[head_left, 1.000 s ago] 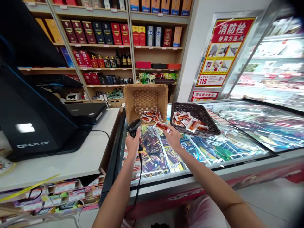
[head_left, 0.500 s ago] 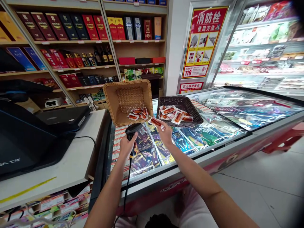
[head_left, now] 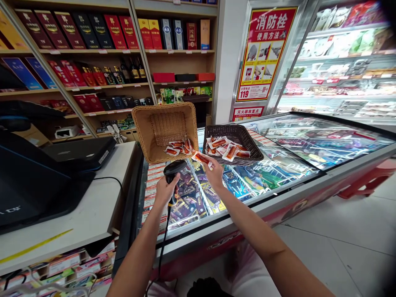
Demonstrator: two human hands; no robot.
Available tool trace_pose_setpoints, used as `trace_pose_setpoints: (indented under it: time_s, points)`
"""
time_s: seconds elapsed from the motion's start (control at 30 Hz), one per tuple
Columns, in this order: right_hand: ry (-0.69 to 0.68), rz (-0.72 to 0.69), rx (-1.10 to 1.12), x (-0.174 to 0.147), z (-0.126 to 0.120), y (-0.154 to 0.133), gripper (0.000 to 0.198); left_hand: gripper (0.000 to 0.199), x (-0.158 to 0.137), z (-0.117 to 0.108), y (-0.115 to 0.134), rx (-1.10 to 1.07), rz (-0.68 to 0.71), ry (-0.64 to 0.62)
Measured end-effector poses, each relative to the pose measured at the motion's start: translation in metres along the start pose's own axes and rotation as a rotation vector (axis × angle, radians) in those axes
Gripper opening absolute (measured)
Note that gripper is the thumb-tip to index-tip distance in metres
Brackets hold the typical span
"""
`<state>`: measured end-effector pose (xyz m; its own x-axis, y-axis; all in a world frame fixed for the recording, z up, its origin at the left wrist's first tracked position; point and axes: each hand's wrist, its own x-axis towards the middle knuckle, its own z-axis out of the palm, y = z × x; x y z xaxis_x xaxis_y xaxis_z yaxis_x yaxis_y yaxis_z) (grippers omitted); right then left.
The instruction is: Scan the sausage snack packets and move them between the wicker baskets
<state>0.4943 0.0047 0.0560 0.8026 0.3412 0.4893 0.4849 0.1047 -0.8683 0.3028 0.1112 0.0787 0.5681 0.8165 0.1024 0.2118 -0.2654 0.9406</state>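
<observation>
My left hand is wrapped round the handle of a black barcode scanner, whose cable hangs down toward me. In my right hand a wrapped sausage is pinched, just in front of the gap between two baskets. The light brown wicker basket on the left is tilted with its opening toward me and holds several wrapped sausages at its lower right. More packets lie in the dark brown basket to the right. Both baskets rest on the freezer's glass top.
Below the hands is a glass-topped chest freezer with packaged goods inside. A white counter carries a black checkout machine on the left. Shelves of boxes stand behind, and a red stool is at the right.
The view has shifted slightly. Both hands keep their hold on the scanner and the sausage, and the sausage appears turned a little, with more of its face showing.
</observation>
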Motion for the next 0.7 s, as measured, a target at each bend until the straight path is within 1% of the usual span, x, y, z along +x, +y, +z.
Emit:
trace_pose_setpoints:
  time_s: [0.3, 0.53, 0.63, 0.7]
  points:
    - [-0.002, 0.024, -0.002, -0.001, 0.001, 0.0, 0.035, 0.05, -0.002, 0.001, 0.004, 0.01, 0.015, 0.052]
    - [0.003, -0.005, 0.003, 0.001, -0.002, 0.001, 0.034, 0.052, -0.003, -0.004, 0.005, 0.01, 0.034, -0.006]
    - [0.011, -0.008, 0.01, -0.002, -0.001, 0.0, 0.033, 0.053, -0.006, -0.003, 0.009, 0.005, 0.025, -0.036]
    - [0.016, -0.026, 0.004, -0.002, 0.0, -0.001, 0.032, 0.053, -0.007, -0.002, 0.012, -0.011, 0.02, -0.034]
